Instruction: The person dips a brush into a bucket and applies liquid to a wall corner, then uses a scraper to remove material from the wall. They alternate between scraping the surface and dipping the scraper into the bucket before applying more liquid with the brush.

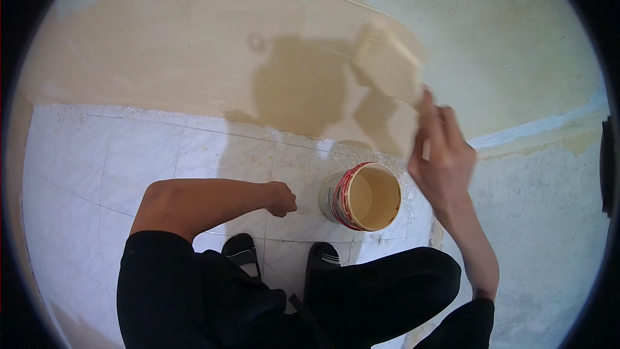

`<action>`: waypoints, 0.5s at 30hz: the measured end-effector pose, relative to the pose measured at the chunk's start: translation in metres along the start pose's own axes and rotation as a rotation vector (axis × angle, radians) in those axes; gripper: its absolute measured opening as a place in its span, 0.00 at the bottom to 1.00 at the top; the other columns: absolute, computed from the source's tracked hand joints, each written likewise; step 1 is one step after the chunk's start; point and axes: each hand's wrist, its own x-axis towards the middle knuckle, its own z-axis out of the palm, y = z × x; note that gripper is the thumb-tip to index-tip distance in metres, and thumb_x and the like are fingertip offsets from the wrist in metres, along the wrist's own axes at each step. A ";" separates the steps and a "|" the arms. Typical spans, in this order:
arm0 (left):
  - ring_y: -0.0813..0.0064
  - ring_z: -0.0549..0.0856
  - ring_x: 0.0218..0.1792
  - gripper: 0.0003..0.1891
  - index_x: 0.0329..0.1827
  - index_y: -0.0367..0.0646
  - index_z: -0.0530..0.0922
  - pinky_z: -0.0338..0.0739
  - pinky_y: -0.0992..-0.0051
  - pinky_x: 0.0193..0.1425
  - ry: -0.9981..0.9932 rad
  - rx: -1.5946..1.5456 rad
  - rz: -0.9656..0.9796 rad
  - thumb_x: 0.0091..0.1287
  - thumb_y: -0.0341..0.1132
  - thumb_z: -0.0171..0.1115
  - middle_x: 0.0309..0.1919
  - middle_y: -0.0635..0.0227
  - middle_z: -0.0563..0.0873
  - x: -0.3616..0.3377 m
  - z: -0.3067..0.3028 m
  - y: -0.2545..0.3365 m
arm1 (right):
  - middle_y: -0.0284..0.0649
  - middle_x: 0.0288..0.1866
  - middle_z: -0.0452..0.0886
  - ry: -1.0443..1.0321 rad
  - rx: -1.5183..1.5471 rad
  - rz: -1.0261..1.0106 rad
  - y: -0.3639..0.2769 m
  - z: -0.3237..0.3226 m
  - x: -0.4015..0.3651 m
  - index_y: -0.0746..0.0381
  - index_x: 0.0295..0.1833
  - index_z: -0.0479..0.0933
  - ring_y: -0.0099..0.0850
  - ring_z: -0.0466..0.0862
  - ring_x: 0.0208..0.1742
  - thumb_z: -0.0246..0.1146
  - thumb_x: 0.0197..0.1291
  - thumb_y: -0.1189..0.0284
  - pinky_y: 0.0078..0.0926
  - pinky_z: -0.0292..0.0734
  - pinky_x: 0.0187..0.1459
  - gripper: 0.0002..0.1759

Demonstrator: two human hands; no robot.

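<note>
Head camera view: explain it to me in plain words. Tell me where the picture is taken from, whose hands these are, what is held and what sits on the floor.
There is no machine here. One camera is worn on a person's head and looks forward and down, so the round, bent picture shows that person's own arms and knees. The person squats in black clothes and black sandals on a floor of white tiles, facing a wall partly covered in tan paint. The right hand is raised to the wall and grips a wide brush, which is blurred. The left hand is curled into a loose fist, forearm across the knee; it seems to hold nothing. Between the two hands a bucket stands upright on the tiles, open, with tan paint inside.
</note>
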 end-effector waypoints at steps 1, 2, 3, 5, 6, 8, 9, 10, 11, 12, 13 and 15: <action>0.56 0.85 0.46 0.14 0.46 0.44 0.81 0.81 0.58 0.47 0.000 0.002 -0.001 0.61 0.38 0.54 0.44 0.58 0.85 0.000 0.000 0.002 | 0.38 0.36 0.76 -0.015 -0.006 -0.033 -0.011 0.009 0.010 0.63 0.64 0.72 0.29 0.80 0.27 0.61 0.51 0.84 0.27 0.79 0.25 0.30; 0.56 0.85 0.47 0.14 0.46 0.44 0.81 0.81 0.58 0.47 0.011 -0.006 -0.010 0.61 0.38 0.54 0.44 0.58 0.85 -0.001 0.002 0.004 | 0.37 0.36 0.75 -0.003 0.014 -0.072 -0.020 0.019 0.020 0.63 0.64 0.72 0.29 0.80 0.27 0.61 0.51 0.82 0.27 0.78 0.24 0.30; 0.55 0.85 0.47 0.14 0.46 0.44 0.81 0.81 0.58 0.48 0.021 -0.015 -0.020 0.61 0.38 0.54 0.44 0.57 0.85 -0.002 0.003 0.004 | 0.36 0.36 0.75 0.009 0.036 -0.112 -0.026 0.028 0.028 0.63 0.63 0.72 0.29 0.80 0.28 0.60 0.52 0.81 0.26 0.78 0.24 0.29; 0.55 0.85 0.47 0.14 0.47 0.44 0.81 0.81 0.58 0.47 0.002 -0.009 -0.019 0.61 0.38 0.54 0.44 0.57 0.85 -0.004 0.006 0.003 | 0.36 0.36 0.74 0.011 0.021 -0.126 -0.033 0.044 0.038 0.63 0.63 0.71 0.29 0.80 0.29 0.60 0.51 0.80 0.26 0.78 0.24 0.29; 0.55 0.85 0.47 0.14 0.47 0.44 0.80 0.81 0.58 0.47 -0.018 -0.001 -0.018 0.61 0.38 0.54 0.44 0.57 0.85 -0.005 0.007 0.002 | 0.36 0.36 0.74 0.013 0.006 -0.139 -0.033 0.047 0.040 0.64 0.64 0.71 0.29 0.81 0.30 0.60 0.51 0.80 0.26 0.78 0.23 0.30; 0.55 0.85 0.47 0.14 0.47 0.44 0.80 0.81 0.58 0.47 -0.023 -0.008 -0.034 0.61 0.38 0.53 0.44 0.57 0.85 -0.009 0.010 0.001 | 0.36 0.36 0.74 -0.007 -0.032 -0.104 -0.025 0.044 0.033 0.64 0.64 0.70 0.29 0.81 0.30 0.61 0.50 0.80 0.26 0.79 0.24 0.31; 0.55 0.85 0.47 0.14 0.47 0.44 0.80 0.81 0.57 0.47 -0.020 -0.019 -0.047 0.62 0.38 0.53 0.44 0.57 0.85 -0.011 0.012 0.000 | 0.36 0.37 0.75 -0.032 -0.070 -0.075 -0.017 0.042 0.027 0.64 0.65 0.70 0.29 0.81 0.31 0.61 0.50 0.81 0.27 0.79 0.24 0.32; 0.55 0.85 0.47 0.14 0.47 0.44 0.80 0.81 0.57 0.47 -0.024 -0.019 -0.043 0.62 0.38 0.53 0.44 0.57 0.85 -0.012 0.015 -0.002 | 0.37 0.37 0.75 -0.023 -0.080 -0.048 -0.004 0.038 0.016 0.64 0.65 0.69 0.30 0.81 0.31 0.61 0.50 0.82 0.28 0.80 0.25 0.32; 0.55 0.85 0.47 0.14 0.47 0.44 0.80 0.81 0.57 0.47 -0.025 -0.024 -0.040 0.62 0.38 0.53 0.43 0.57 0.85 -0.012 0.017 -0.004 | 0.38 0.37 0.76 -0.018 -0.091 -0.024 0.012 0.033 0.001 0.63 0.66 0.69 0.30 0.81 0.30 0.62 0.50 0.83 0.29 0.80 0.26 0.33; 0.55 0.85 0.47 0.14 0.47 0.44 0.80 0.81 0.57 0.47 -0.023 -0.030 -0.035 0.63 0.38 0.53 0.43 0.56 0.85 -0.011 0.019 -0.006 | 0.39 0.38 0.76 -0.029 -0.131 0.024 0.030 0.025 -0.015 0.63 0.66 0.69 0.31 0.82 0.29 0.62 0.50 0.83 0.29 0.81 0.26 0.33; 0.55 0.85 0.47 0.14 0.47 0.44 0.80 0.81 0.57 0.47 -0.019 -0.033 -0.028 0.63 0.38 0.53 0.43 0.56 0.85 -0.010 0.021 -0.007 | 0.40 0.38 0.77 -0.039 -0.174 0.071 0.049 0.016 -0.031 0.62 0.67 0.68 0.32 0.82 0.28 0.63 0.51 0.83 0.30 0.81 0.26 0.34; 0.51 0.85 0.42 0.14 0.47 0.42 0.77 0.79 0.54 0.46 -0.012 -0.036 0.008 0.66 0.41 0.52 0.37 0.52 0.85 -0.008 0.021 -0.010 | 0.40 0.37 0.77 -0.116 -0.321 0.156 0.081 -0.001 -0.061 0.65 0.65 0.71 0.29 0.82 0.28 0.62 0.54 0.81 0.25 0.79 0.23 0.29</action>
